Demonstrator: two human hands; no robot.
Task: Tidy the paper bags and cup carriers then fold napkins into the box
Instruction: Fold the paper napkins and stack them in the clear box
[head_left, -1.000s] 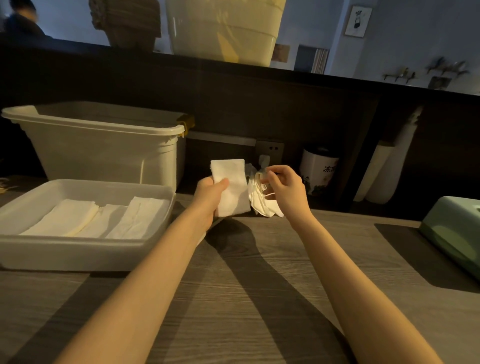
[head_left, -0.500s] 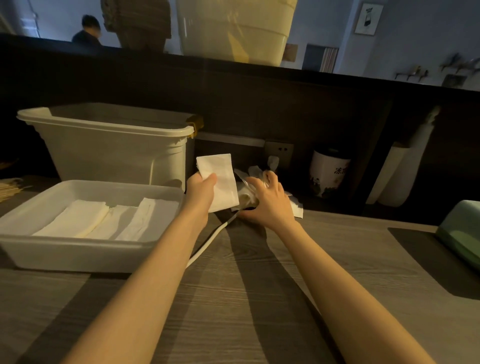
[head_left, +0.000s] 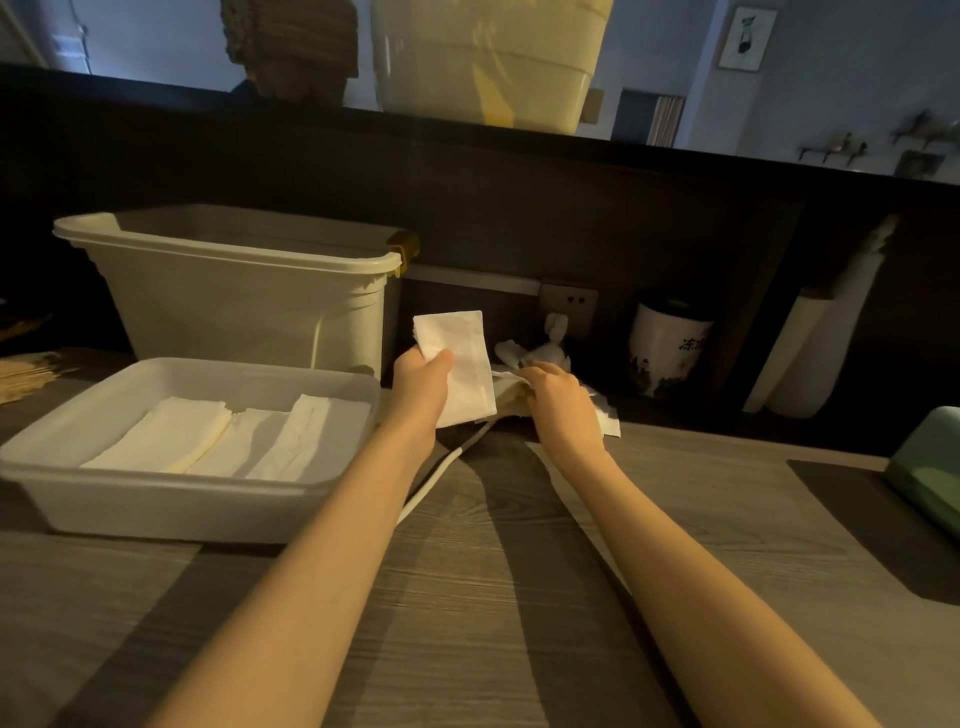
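My left hand (head_left: 422, 387) pinches a folded white napkin (head_left: 462, 364) upright above the wooden counter, just right of the shallow white box (head_left: 156, 506). Three folded napkin stacks (head_left: 228, 441) lie side by side inside that box. My right hand (head_left: 553, 395) lies palm down on a loose pile of napkins (head_left: 605, 415) at the back of the counter, its fingers curled over the top sheets. Whether they grip a sheet is hidden.
A tall white bin (head_left: 244, 291) stands behind the box. A white cable (head_left: 441, 470) runs across the counter under my left arm. A white jar (head_left: 665, 348) and paper rolls (head_left: 810, 353) stand at the back right; a green dispenser (head_left: 930, 467) sits at the right edge. Brown paper items (head_left: 26, 369) lie far left.
My right hand dropped from holding napkins in the air down onto the pile on the counter. My left hand kept the folded napkin and shifted slightly.
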